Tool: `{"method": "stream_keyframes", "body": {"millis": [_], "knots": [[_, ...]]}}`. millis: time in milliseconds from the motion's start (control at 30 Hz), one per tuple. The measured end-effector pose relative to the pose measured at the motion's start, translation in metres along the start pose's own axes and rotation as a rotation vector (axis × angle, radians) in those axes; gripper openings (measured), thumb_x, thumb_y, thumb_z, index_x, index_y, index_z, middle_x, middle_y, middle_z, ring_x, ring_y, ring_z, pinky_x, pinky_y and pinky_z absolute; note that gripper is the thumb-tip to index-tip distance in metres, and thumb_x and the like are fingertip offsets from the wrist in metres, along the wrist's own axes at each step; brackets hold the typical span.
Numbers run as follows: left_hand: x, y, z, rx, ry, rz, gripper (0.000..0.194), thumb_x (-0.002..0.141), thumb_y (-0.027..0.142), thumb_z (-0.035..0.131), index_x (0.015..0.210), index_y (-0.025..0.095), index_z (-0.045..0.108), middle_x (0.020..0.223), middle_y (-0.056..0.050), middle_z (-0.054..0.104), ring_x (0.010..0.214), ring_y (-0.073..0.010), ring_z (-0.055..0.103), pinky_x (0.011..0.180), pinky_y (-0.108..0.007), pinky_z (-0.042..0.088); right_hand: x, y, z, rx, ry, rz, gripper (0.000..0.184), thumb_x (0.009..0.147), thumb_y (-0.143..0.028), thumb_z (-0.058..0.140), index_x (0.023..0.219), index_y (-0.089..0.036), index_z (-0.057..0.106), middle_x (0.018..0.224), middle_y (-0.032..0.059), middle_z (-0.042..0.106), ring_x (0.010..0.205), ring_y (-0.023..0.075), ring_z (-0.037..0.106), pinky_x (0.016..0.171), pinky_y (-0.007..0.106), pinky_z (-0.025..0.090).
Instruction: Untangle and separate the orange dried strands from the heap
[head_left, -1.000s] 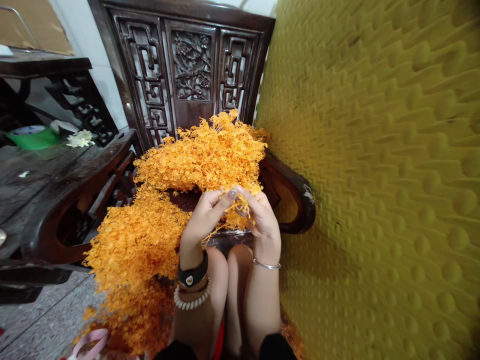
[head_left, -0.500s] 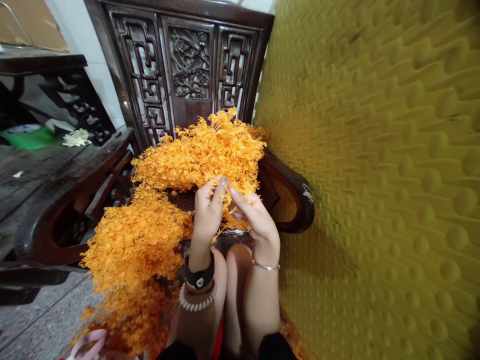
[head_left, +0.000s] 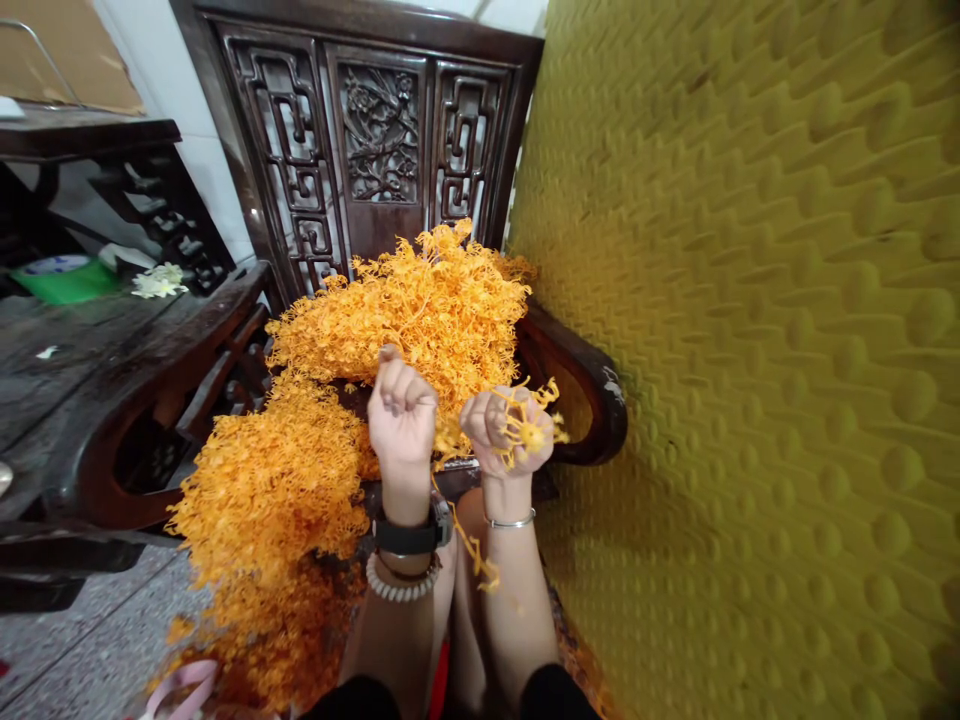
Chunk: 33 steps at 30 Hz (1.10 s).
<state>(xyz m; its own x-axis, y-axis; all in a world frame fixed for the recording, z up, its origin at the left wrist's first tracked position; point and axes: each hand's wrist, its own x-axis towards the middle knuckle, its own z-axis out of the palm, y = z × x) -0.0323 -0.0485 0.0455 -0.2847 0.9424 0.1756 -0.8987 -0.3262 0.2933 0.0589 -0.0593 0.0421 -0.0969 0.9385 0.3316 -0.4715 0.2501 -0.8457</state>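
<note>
hands (head_left: 403, 408) (head_left: 501, 432) have parted, orange sprig (head_left: 529, 436) against the right one.

left hand (head_left: 403, 405) curled, wrist upright | right hand (head_left: 506, 430) curled beside it, forearms raised

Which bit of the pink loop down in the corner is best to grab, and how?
Probably the top of the pink loop, coming from above. It arches over an opening, so your fingers could hook through and curl round the band. Its bottom runs out of the picture, so I can't tell what's down there.
</note>
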Motion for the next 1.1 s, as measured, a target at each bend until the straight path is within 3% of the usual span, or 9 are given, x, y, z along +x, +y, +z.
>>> {"method": "stream_keyframes", "body": {"millis": [100, 200, 333, 433, 533, 633, 800, 933, 1100], "knots": [[0.002, 0.007, -0.002, 0.011, -0.028, -0.015, 0.025, 0.094, 0.025, 0.039, 0.079, 0.019, 0.057, 0.046, 0.009, 0.011, 0.038, -0.008, 0.005, 0.035, -0.013, 0.021, -0.001, 0.001, 0.005, -0.012, 0.025, -0.01, 0.054, 0.063, -0.052, 0.069, 0.046, -0.02, 0.029, 0.044, -0.0079, 0.023, 0.042, 0.005, 0.017, 0.042, 0.024, 0.016], [-0.002, 0.005, 0.007, 0.152, -0.099, -0.036, 0.022, 0.091, 0.029, 0.044, 0.092, 0.017, 0.063, 0.042, 0.009, 0.02, 0.037, -0.0069, 0.01, 0.035, -0.016, 0.02, 0.002, 0.006, 0.014, -0.011, 0.046, 0.0, 0.05, 0.068, -0.045, 0.067, 0.048, -0.02, 0.029, 0.045, -0.0083, 0.021, 0.043, 0.0043, 0.015, 0.044, 0.024, 0.016], [-0.007, 0.0, 0.013, 0.406, -0.053, 0.154, 0.024, 0.084, 0.023, 0.052, 0.107, 0.022, 0.059, 0.043, 0.008, 0.034, 0.039, -0.0068, 0.024, 0.04, -0.017, 0.021, 0.008, 0.008, 0.016, 0.006, 0.13, -0.027, 0.05, 0.073, -0.045, 0.06, 0.051, -0.02, 0.023, 0.047, -0.0093, 0.014, 0.043, 0.0045, 0.01, 0.044, 0.023, 0.014], [-0.005, 0.001, 0.009, 0.425, -0.082, 0.172, 0.006, 0.079, 0.027, 0.052, 0.082, 0.023, 0.056, 0.044, 0.007, 0.031, 0.039, -0.0069, 0.021, 0.039, -0.018, 0.018, 0.008, 0.004, 0.013, -0.013, 0.166, -0.044, 0.047, 0.074, -0.044, 0.059, 0.052, -0.02, 0.025, 0.047, -0.0095, 0.014, 0.044, 0.0048, 0.01, 0.044, 0.023, 0.016], [-0.005, 0.003, 0.005, 0.432, -0.164, 0.128, 0.032, 0.078, 0.048, 0.049, 0.063, 0.02, 0.046, 0.051, 0.005, 0.032, 0.041, -0.0072, 0.023, 0.039, -0.02, 0.016, 0.006, -0.002, 0.012, -0.039, 0.173, -0.049, 0.043, 0.074, -0.042, 0.061, 0.052, -0.02, 0.031, 0.048, -0.0092, 0.018, 0.044, 0.0047, 0.012, 0.045, 0.023, 0.017], [-0.006, 0.001, 0.002, 0.648, -0.234, 0.099, 0.049, 0.075, 0.067, 0.047, 0.067, 0.019, 0.051, 0.059, 0.002, 0.041, 0.048, -0.0086, 0.034, 0.042, -0.022, 0.023, 0.005, -0.008, 0.012, -0.169, 0.118, -0.029, 0.037, 0.074, -0.038, 0.063, 0.051, -0.018, 0.041, 0.049, -0.0074, 0.028, 0.046, 0.005, 0.021, 0.046, 0.023, 0.02], [-0.002, -0.007, -0.003, 0.997, -0.147, 0.179, 0.044, 0.081, 0.053, 0.053, 0.057, 0.017, 0.044, 0.057, 0.004, 0.033, 0.053, -0.0089, 0.032, 0.051, -0.022, 0.026, 0.005, -0.011, 0.011, -0.298, 0.069, 0.034, 0.04, 0.073, -0.037, 0.065, 0.048, -0.018, 0.04, 0.048, -0.0075, 0.028, 0.048, 0.0051, 0.023, 0.047, 0.023, 0.021], [-0.001, -0.012, -0.002, 0.82, -0.008, 0.223, 0.047, 0.078, 0.05, 0.058, 0.053, 0.017, 0.036, 0.054, 0.006, 0.027, 0.05, -0.0075, 0.025, 0.048, -0.022, 0.023, 0.005, -0.007, 0.012, -0.171, 0.003, 0.089, 0.043, 0.075, -0.036, 0.063, 0.048, -0.018, 0.034, 0.048, -0.008, 0.025, 0.046, 0.004, 0.019, 0.045, 0.023, 0.015], [-0.007, -0.017, 0.011, 0.426, 0.137, -0.004, 0.039, 0.072, 0.043, 0.068, 0.057, 0.018, 0.041, 0.054, 0.007, 0.034, 0.047, -0.0053, 0.032, 0.046, -0.02, 0.029, 0.006, -0.003, 0.012, 0.008, -0.012, 0.119, 0.041, 0.071, -0.033, 0.064, 0.048, -0.019, 0.034, 0.046, -0.0097, 0.021, 0.042, 0.0026, 0.013, 0.042, 0.023, 0.011]]}}
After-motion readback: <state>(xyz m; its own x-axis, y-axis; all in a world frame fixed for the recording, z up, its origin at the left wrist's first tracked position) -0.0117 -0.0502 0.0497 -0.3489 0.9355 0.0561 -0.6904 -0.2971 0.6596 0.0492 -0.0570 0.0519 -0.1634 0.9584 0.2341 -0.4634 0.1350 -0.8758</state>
